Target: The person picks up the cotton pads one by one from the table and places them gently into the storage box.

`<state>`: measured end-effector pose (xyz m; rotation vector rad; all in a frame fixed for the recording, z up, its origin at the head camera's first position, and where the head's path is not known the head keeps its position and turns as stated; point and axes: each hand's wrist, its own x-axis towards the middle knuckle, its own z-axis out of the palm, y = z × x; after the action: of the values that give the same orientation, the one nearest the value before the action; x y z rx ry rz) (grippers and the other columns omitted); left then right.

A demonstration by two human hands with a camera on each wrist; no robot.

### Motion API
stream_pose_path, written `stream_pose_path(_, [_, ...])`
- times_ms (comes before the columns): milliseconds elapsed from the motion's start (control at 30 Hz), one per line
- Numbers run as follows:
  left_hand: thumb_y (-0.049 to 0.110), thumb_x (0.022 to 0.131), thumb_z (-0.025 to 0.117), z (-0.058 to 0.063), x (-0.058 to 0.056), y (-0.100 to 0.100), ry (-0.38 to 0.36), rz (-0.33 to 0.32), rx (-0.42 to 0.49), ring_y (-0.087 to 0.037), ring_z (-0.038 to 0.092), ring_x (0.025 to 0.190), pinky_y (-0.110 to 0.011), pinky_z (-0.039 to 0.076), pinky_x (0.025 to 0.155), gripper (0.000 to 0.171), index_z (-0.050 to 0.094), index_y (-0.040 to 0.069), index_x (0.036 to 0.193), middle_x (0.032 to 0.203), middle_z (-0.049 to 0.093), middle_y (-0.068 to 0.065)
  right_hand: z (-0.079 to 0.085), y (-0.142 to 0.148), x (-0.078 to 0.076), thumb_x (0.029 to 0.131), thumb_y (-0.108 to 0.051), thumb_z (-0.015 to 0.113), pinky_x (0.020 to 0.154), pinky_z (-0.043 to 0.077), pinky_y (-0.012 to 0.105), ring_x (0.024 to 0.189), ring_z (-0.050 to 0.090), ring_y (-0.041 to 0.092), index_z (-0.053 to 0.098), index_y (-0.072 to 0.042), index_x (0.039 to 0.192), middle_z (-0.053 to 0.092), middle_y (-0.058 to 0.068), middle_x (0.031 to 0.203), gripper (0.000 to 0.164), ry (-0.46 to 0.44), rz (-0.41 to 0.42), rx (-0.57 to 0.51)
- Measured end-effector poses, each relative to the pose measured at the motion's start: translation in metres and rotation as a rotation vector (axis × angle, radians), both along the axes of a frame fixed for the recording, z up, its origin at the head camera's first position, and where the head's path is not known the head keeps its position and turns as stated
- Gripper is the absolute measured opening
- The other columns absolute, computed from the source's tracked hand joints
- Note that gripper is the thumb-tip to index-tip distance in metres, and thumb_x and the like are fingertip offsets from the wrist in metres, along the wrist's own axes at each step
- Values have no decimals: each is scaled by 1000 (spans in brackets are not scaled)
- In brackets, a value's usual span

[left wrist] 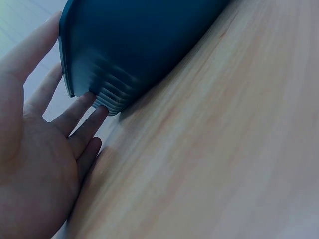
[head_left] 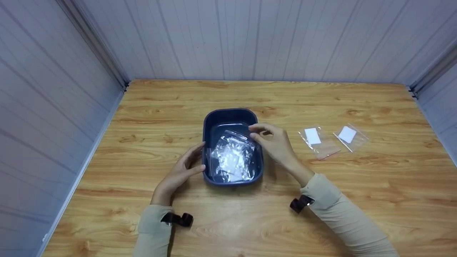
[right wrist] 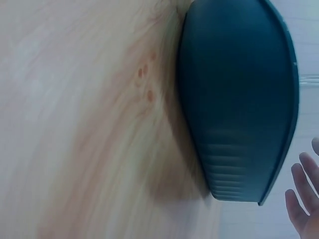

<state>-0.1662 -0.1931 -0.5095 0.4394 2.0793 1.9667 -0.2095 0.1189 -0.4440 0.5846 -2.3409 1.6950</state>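
Walls [head_left: 235,39] of pale streaked panels are seen behind the tub [head_left: 232,184] and, well apart from it, on both its sides. A wood-grained table [head_left: 171,107] is spread beneath and around the tub. A beige left sleeve [head_left: 151,230] and a beige right sleeve [head_left: 351,217] are extended on the near side of the tub. The tub, dark blue, is set upright on the table, with ridges moulded into its outer wall. The left hand [head_left: 180,171] is placed against the left side of the tub; its fingers are spread apart, and the rim is touched by fingertips. The right hand [head_left: 277,143] is raised at the right rim of the tub, its fingers loosely bent and apart.

Clear plastic bags [head_left: 232,160] are piled, overlapping, in the near part of the tub; their number cannot be told. One loose bag [head_left: 326,144] is laid to the right of the tub, and a second loose bag [head_left: 358,140] farther right. Dark wrist cameras [head_left: 178,219] are worn at both cuffs. A white piece [head_left: 312,136] is enclosed in the loose bag nearer the tub, another white piece [head_left: 347,134] in the farther.
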Motion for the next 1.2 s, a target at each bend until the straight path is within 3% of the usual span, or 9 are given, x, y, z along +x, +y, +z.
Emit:
stream_pose_path(200, [9,93,68,0,0,0,-11,1,3,-22,31,143,-38,21,120,69,35,15,154,157,35,-5,5,9,6,88,-6,74,87,52,40,95,66,20,73,-2,110,74,8,103,22,-18,-5,-11])
stream_pose_path(533, [8,94,66,-1,-3,-1,17,-16,1,-23,32,143,-39,22,119,68,34,12,154,157,36,-9,21,27,17,89,2,70,89,51,48,95,64,28,69,8,110,71,20,104,22,-36,-76,57])
stream_pose_path(767, [8,94,67,-1,-2,-1,13,-8,9,-23,32,143,-39,22,120,68,35,13,153,156,37,-8,15,45,14,90,-9,73,84,52,28,92,65,16,73,-1,110,73,10,103,22,-64,-78,48])
stream_pose_path(1200, [8,93,66,-2,-1,0,5,3,1,-23,30,144,-38,21,120,68,36,16,154,157,35,-6,11,76,16,93,-12,70,85,50,22,97,64,12,71,0,115,73,7,108,25,-60,-77,114])
